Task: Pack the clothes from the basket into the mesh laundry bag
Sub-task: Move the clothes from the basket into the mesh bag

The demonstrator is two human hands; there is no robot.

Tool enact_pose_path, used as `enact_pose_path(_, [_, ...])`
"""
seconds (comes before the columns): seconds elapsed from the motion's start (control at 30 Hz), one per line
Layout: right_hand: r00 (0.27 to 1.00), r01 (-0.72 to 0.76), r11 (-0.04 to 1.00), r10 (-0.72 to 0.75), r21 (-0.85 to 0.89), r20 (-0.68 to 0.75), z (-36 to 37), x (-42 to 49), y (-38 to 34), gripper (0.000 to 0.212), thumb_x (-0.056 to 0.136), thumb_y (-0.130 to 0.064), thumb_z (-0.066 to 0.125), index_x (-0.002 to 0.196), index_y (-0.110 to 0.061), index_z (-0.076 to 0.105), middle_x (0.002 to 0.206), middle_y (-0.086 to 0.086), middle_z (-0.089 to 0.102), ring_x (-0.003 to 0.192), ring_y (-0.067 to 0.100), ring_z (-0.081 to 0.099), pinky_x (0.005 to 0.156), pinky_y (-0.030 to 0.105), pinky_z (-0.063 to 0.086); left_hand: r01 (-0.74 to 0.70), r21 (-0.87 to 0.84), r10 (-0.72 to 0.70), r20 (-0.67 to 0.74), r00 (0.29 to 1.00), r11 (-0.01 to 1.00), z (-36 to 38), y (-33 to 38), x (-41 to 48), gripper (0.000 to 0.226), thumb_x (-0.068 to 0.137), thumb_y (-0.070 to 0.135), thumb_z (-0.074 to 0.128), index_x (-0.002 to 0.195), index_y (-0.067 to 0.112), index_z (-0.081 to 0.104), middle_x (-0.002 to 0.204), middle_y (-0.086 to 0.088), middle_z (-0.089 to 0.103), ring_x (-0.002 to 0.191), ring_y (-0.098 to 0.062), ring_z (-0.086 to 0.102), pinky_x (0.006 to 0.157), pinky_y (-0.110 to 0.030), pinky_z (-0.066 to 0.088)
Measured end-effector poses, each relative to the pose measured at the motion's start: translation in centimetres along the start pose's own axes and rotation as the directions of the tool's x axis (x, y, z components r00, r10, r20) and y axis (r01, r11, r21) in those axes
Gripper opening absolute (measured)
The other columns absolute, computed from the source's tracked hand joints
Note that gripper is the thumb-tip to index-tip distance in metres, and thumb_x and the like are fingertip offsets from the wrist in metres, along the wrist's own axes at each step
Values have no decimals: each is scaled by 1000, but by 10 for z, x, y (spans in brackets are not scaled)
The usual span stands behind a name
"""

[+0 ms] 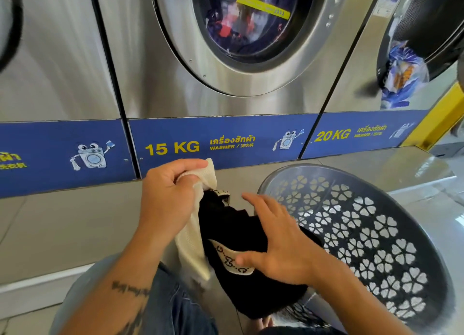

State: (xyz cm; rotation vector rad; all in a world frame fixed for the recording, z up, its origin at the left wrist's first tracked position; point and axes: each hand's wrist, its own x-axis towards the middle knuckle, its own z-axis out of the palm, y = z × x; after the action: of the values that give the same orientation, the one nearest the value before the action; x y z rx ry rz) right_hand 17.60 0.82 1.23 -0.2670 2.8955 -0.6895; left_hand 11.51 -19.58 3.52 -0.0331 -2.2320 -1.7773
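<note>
Left grip (170, 191) pinches mesh bag (190, 244); right grip (278, 244), spread, seemingly presses black garment (226, 224).

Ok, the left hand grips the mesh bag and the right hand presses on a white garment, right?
No: the head view shows the garment is black, not white. The left hand grips the mesh bag, and the right hand presses on the garment.

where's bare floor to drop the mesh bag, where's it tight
Bare tiled floor lies left of the left hand, bordered by the blue washer base and the denim knee. A narrower strip runs between that base and the basket rim. Crowded between the hands: mesh bag, black garment and right hand meet.
</note>
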Motion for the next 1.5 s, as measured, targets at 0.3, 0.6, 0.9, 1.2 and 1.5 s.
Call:
enact_pose_path(0.3, [972, -220, 972, 212, -77, -102, -8, -20, 10, 36, 68, -24, 52, 103, -29, 53, 86, -2, 67, 84, 27, 66, 69, 40, 53, 11, 17, -11, 48, 999, 1000, 6, 5, -5, 39, 85, 1, 54, 92, 31, 78, 88, 19, 72, 75, 8, 60, 61, -4, 42])
enact_pose_path(0.6, [993, 80, 764, -2, 640, -122, 24, 24, -39, 61, 73, 10, 41, 108, -31, 70, 89, -11, 72, 84, 6, 67, 79, 25, 54, -55, 41, 49, 146, 988, 998, 15, 9, -14, 40, 86, -4, 53, 86, 27, 78, 79, 5, 75, 68, -5, 65, 60, -12, 47])
enact_pose_path(0.9, [981, -75, 882, -17, 465, 192, 53, 51, -38, 49, 78, -8, 38, 104, -43, 61, 117, -2, 66, 117, 26, 58, 104, 49, 46, -21, 39, 18, 59, 998, 999, 10, 0, -17, 43, 82, -7, 51, 79, 25, 78, 55, 15, 63, 49, 0, 53, 48, -6, 36])
enact_pose_path(1.2, [981, -30, 962, 81, 271, -177, 66, 40, -16, 85, 65, -21, 49, 148, -22, 34, 139, 3, 38, 126, 25, 34, 112, 36, 32, 34, 17, -34, -9, 999, 999, 8, -14, 1, 38, 81, 0, 53, 83, 29, 77, 58, 4, 57, 50, -10, 41, 49, -22, 38])
enact_pose_path(1.5, [969, -160, 909, 219, 386, -115, 62, 20, 23, 84, 64, -12, 43, 148, -20, 38, 150, 2, 42, 141, 23, 34, 117, 36, 30, 180, -97, -163, 156, 974, 979, 58, -6, -25, 35, 84, 0, 56, 82, 27, 78, 90, 5, 74, 74, -8, 62, 68, -19, 48])
